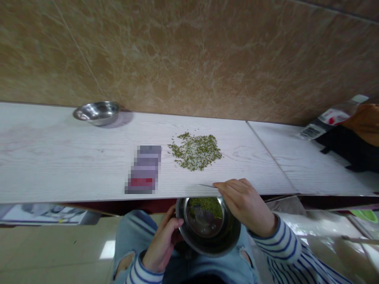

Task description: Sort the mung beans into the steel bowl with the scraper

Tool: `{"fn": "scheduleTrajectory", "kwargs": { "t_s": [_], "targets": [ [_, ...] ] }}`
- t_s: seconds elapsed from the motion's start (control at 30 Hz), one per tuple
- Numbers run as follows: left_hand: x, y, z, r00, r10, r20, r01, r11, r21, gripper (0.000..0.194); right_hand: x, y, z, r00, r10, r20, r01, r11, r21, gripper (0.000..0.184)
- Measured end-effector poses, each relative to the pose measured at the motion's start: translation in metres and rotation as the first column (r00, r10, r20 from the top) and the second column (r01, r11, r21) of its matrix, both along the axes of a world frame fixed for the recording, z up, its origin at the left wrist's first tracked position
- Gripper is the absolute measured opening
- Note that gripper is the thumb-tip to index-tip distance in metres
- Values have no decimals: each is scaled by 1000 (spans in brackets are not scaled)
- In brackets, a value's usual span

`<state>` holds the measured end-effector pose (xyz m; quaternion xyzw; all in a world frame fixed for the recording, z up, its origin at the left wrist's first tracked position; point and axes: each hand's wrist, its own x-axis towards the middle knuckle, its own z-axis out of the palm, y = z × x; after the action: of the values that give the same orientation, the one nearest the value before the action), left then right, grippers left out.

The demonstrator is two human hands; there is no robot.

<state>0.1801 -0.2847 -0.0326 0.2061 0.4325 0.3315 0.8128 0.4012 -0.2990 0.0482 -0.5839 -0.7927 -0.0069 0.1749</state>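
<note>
My left hand (165, 239) grips the left rim of a steel bowl (209, 249), held below the table's front edge above my lap. Small green beans (206, 206), like mung beans, lie in the upper part of its bottom. My right hand (244, 201) is over the bowl's right rim, fingers closed on a thin, pointed metal tool (206, 185). Its tip points left, just above or on the table; most of it is hidden in the fingers. Beyond the tip, a loose patch of green beans (197, 152) is spread on the white tabletop, with pale spots among them.
A second steel bowl (97, 113) stands by the wall at the back left. A pixelated flat object (143, 169) lies left of the beans. At the right are a clear plastic bottle (328, 118) and a black and brown bag (355, 140). The tiled wall (189, 55) borders the table.
</note>
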Motion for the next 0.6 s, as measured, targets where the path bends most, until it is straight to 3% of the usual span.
{"fn": "scheduleTrajectory", "kwargs": {
  "t_s": [0.17,0.3,0.6],
  "targets": [
    [-2,0,3,998,69,-12,-69,998,-8,30,-3,9,0,999,-16,29,16,1000,7,27],
    [-6,0,-1,999,39,-15,-39,999,-11,33,-3,30,-2,997,-28,75,27,1000,13,26],
    [-7,-1,-8,994,97,-56,-99,994,-36,47,0,70,-6,988,-45,145,39,998,44,24]
  ]
}}
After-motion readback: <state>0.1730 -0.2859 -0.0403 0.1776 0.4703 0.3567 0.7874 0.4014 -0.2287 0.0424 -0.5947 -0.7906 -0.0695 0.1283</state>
